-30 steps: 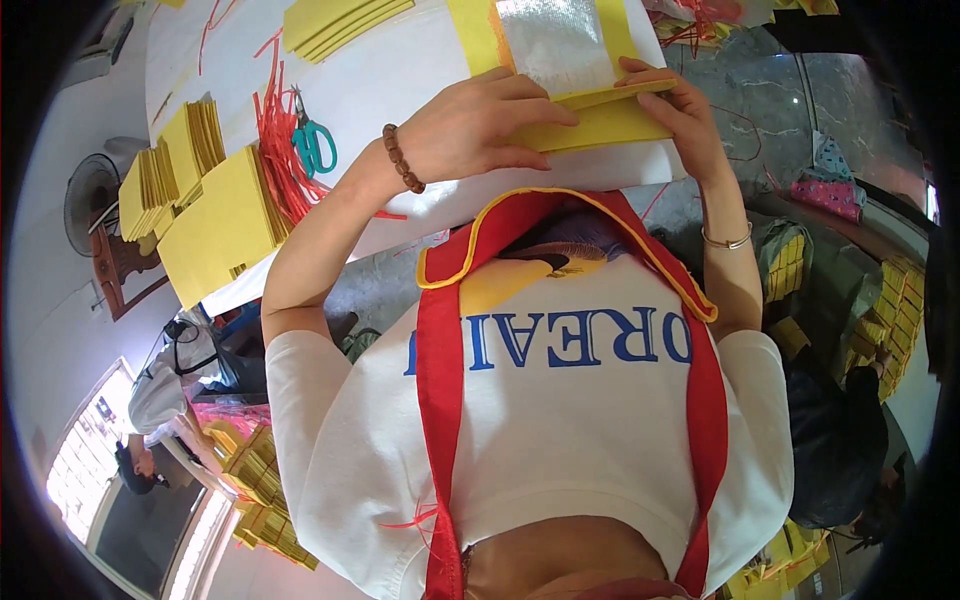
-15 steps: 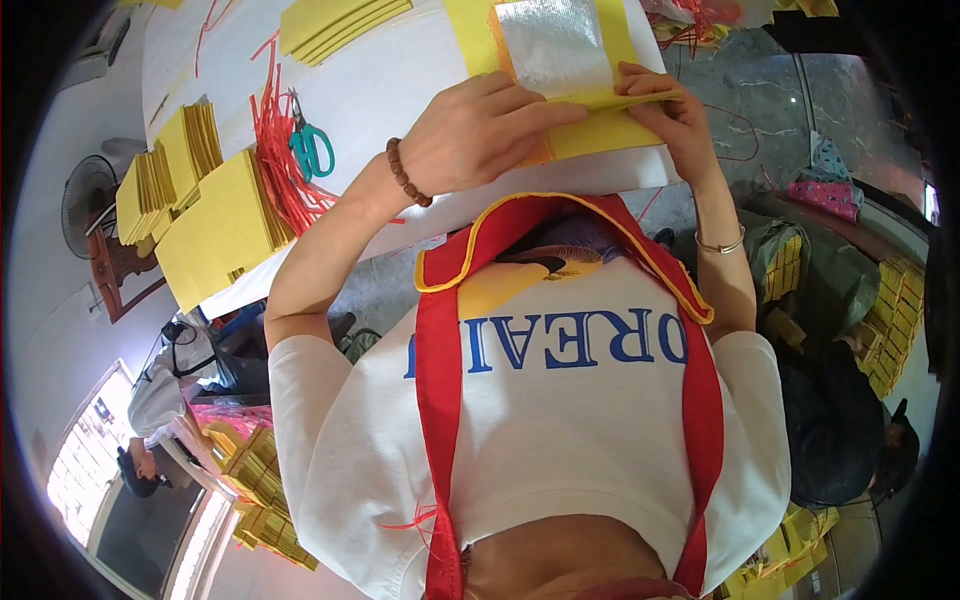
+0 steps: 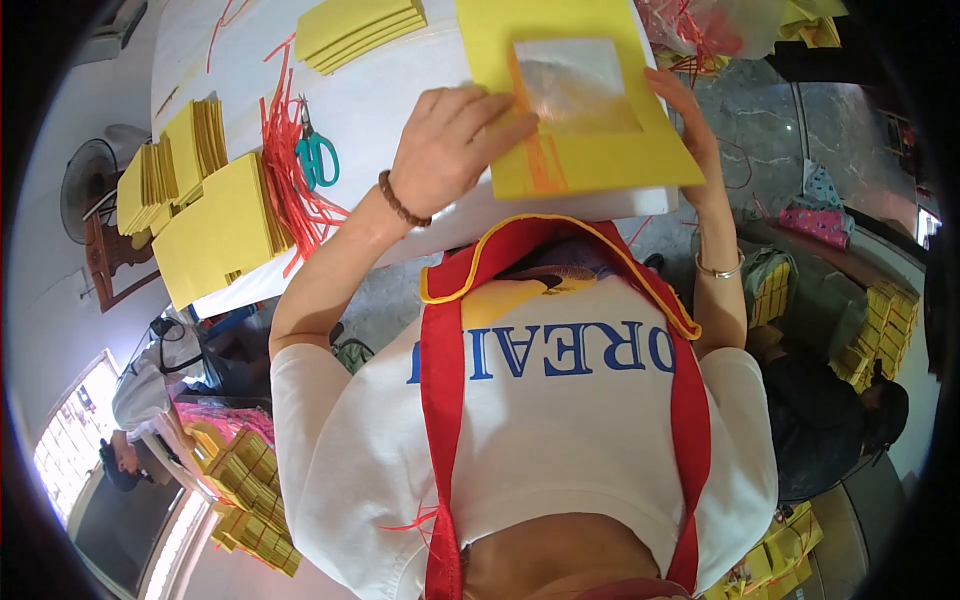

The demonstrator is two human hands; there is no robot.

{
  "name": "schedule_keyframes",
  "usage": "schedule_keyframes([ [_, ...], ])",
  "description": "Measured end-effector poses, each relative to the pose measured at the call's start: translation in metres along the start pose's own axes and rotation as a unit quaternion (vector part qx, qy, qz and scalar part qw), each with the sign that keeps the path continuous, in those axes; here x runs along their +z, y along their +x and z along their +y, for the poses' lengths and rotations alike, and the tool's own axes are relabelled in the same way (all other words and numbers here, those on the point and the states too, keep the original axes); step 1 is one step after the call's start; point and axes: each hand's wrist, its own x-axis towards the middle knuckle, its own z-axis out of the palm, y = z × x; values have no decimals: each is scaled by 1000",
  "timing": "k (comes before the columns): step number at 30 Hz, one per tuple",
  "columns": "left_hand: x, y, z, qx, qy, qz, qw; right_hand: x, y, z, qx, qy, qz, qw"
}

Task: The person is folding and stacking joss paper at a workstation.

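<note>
- On the tabletop [image 3: 400, 100] edge, the yellow sheet [image 3: 590, 150] now lies opened flat, silver foil square [image 3: 578, 85] fully exposed; half a second ago it was still a folded strip under both hands.
- Left hand [image 3: 450, 150]: fingers spread, pressing flat on the sheet's left edge, fingertips touching the orange strip [image 3: 535, 150] beside the foil. Not pinching anything that I can see.
- Right hand [image 3: 690, 125]: fingers extended along the sheet's right edge, steadying it; grip underneath is hidden, cannot tell.
- Sheet overhangs the near edge slightly, just in front of the chest.
- Judgement: unfold is done, sheet is being smoothed or aligned.
- Unchanged: yellow stacks [image 3: 215, 225], red strings [image 3: 285, 170] and teal scissors [image 3: 318, 158] sit well left, untouched.
</note>
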Motion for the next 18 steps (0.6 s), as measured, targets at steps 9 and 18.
schedule_keyframes([
  [9, -18, -11, 31, -61, -139, -34, 988, -8, -20, -27, -57, -198, -173, 963],
  [18, -14, -2, 11, -91, -300, -78, 946, -3, -13, -31, -30, -218, -162, 962],
])
